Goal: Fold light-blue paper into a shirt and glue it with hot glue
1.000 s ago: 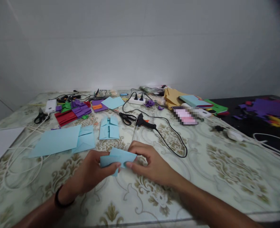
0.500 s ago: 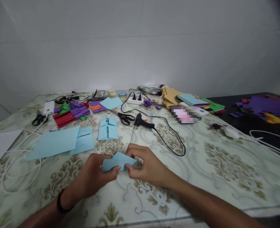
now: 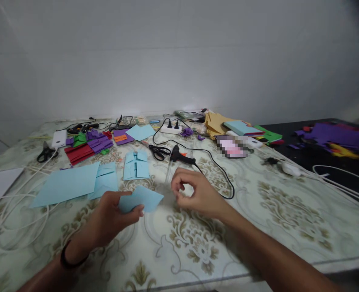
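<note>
Head: left hand [image 3: 111, 217] pinches paper [image 3: 149, 198], right hand [image 3: 202, 196] curled.

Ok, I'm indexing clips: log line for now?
left hand: holding light-blue paper piece | right hand: apart from it | hot-glue gun: lying beyond right hand

Paper [image 3: 149, 198] in L hand [image 3: 108, 215], scissors [image 3: 159, 152] behind, prob. 2 plugs [image 3: 169, 125] beyond

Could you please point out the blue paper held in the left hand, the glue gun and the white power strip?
Held blue paper [image 3: 146, 198]: head view, middle of its visible face.
Glue gun [image 3: 184, 158]: head view, black handle.
White power strip [image 3: 171, 130]: head view, white casing.
</note>
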### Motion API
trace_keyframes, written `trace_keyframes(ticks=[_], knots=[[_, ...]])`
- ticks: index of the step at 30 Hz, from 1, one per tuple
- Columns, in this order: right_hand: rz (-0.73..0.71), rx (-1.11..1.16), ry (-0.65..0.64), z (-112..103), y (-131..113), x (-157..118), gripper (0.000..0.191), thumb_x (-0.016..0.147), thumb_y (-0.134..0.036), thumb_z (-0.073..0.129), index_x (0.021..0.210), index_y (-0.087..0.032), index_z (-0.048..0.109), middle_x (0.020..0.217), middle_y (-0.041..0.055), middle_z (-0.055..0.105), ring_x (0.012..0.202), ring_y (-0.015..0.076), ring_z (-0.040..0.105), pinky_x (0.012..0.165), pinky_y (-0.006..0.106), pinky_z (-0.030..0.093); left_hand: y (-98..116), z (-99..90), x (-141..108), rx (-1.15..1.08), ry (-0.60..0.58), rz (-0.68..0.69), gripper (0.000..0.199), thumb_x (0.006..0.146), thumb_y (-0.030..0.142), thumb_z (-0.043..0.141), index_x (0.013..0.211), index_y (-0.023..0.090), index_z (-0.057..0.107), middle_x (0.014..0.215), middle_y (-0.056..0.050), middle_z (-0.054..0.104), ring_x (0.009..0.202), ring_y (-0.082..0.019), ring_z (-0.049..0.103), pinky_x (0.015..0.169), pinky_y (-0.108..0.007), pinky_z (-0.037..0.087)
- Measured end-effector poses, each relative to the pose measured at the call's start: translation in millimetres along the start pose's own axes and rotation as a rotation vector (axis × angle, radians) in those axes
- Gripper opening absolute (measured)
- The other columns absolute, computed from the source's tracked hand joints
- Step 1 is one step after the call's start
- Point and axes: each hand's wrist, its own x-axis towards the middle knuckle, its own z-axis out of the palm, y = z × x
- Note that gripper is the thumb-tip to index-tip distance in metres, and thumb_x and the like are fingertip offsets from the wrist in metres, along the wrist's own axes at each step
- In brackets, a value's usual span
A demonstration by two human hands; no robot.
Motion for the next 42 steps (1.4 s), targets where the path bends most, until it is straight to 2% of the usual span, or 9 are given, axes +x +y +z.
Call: trace_keyframes(ticks=[10,16,19,23,26,29,33,39,42], knots=[[0.069,0.071,-0.033,17,-5,-6,0.007,0.086,-0.022,0.066,0.092,-0.018,0.067,0.07,-0.0033,0.057,0.064,0.0123,0.052,0.062,0.025,0.042,6,-2.0,4,-0.03,-0.051,-0.004,0.032,0.091,0.042,0.065,0.074,0.018,0.08,0.071,0.001,0.074,0.064,-0.015,0.062,0.061,-0.023,0.045],[0.141,0.151,-0.031,26,-4,-10,0.011,0.09,-0.029,0.07,0.088,-0.018,0.07,0.063,-0.0049,0.054,0.059,0.0111,0.049,0.057,0.024,0.04,8,2.5,3,-0.063,-0.115,-0.007,0.035,0.094,0.042,0.063,0.076,0.016,0.078,0.072,0.0,0.075,0.067,-0.016,0.064,0.064,-0.024,0.048],[0.169,0.205,-0.004,26,-2,-9,0.017,0.093,-0.036,0.071,0.09,-0.019,0.071,0.059,-0.0039,0.06,0.054,0.0112,0.053,0.054,0.024,0.042,4,0.9,6,-0.068,-0.086,0.035,0.025,0.091,0.042,0.071,0.094,0.018,0.077,0.084,-0.001,0.076,0.076,-0.018,0.066,0.07,-0.025,0.052],[0.158,0.305,0.032,22,0,-10,0.026,0.094,-0.046,0.072,0.093,-0.019,0.072,0.071,0.0029,0.075,0.061,0.0149,0.068,0.059,0.026,0.054,-6,-6.8,11,-0.303,-0.149,0.036,0.078,0.074,0.049,0.09,0.142,0.03,0.058,0.135,-0.01,0.067,0.108,-0.026,0.069,0.09,-0.034,0.058],[0.124,0.321,0.044,18,-1,-12,0.027,0.094,-0.047,0.073,0.095,-0.02,0.072,0.083,0.0065,0.079,0.069,0.0171,0.074,0.064,0.027,0.059,-8,-11.6,10,-0.629,-0.34,0.041,0.078,0.088,0.074,0.064,0.151,0.031,0.049,0.152,-0.017,0.053,0.103,-0.029,0.073,0.087,-0.042,0.062],[0.067,0.328,0.045,15,-1,-13,0.031,0.097,-0.05,0.067,0.098,-0.02,0.075,0.083,0.0056,0.078,0.069,0.0169,0.075,0.064,0.027,0.059,-2,-13.2,8,-0.804,-0.339,0.01,0.074,0.095,0.081,0.04,0.139,0.026,0.061,0.148,-0.018,0.058,0.102,-0.03,0.074,0.083,-0.043,0.063],[0.052,0.193,0.102,13,-3,-13,0.03,0.094,-0.049,0.071,0.092,-0.02,0.078,0.074,0.0037,0.073,0.06,0.0135,0.064,0.053,0.023,0.048,4,-13.3,5,-0.728,-0.334,-0.039,0.051,0.095,0.057,0.067,0.136,0.027,0.06,0.109,-0.012,0.076,0.094,-0.027,0.074,0.078,-0.035,0.06],[0.167,0.188,0.182,17,-2,-11,0.021,0.086,-0.042,0.081,0.088,-0.02,0.079,0.068,0.0017,0.07,0.056,0.0124,0.059,0.049,0.023,0.045,1,-2.8,5,-0.557,-0.305,0.049,0.059,0.086,0.032,0.081,0.137,0.029,0.053,0.138,-0.013,0.062,0.109,-0.025,0.068,0.085,-0.034,0.058],[0.2,0.285,0.178,20,2,-12,0.025,0.083,-0.042,0.084,0.099,-0.023,0.078,0.079,0.003,0.076,0.066,0.0149,0.068,0.057,0.023,0.053,1,3.1,7,-0.357,-0.228,0.072,0.045,0.087,0.03,0.078,0.128,0.026,0.06,0.126,-0.008,0.066,0.096,-0.02,0.067,0.083,-0.031,0.055]])
